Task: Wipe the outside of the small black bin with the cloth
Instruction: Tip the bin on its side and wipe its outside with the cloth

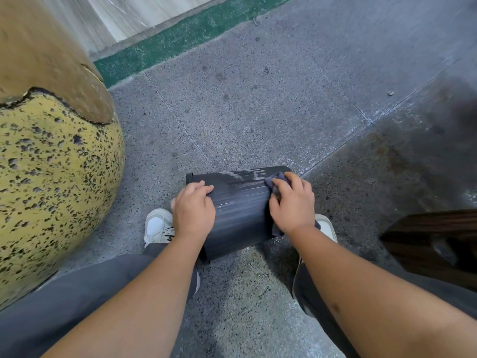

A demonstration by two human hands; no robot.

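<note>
The small black bin (241, 210) lies on its side on the grey floor between my feet, its ribbed wall facing up with a pale dusty smear near the far edge. My left hand (193, 210) rests flat on the bin's left end, fingers curled over the wall. My right hand (293, 202) presses a dark grey cloth (275, 178) against the bin's right end. The cloth shows above my fingers and below my wrist; the rest is hidden under the hand.
A large yellow pitted stone ball (51, 164) with a brown cap stands close on the left. A dark wooden object (433, 241) sits at the right. My white shoes (157, 226) flank the bin. A green painted strip (180, 37) runs along the far wall.
</note>
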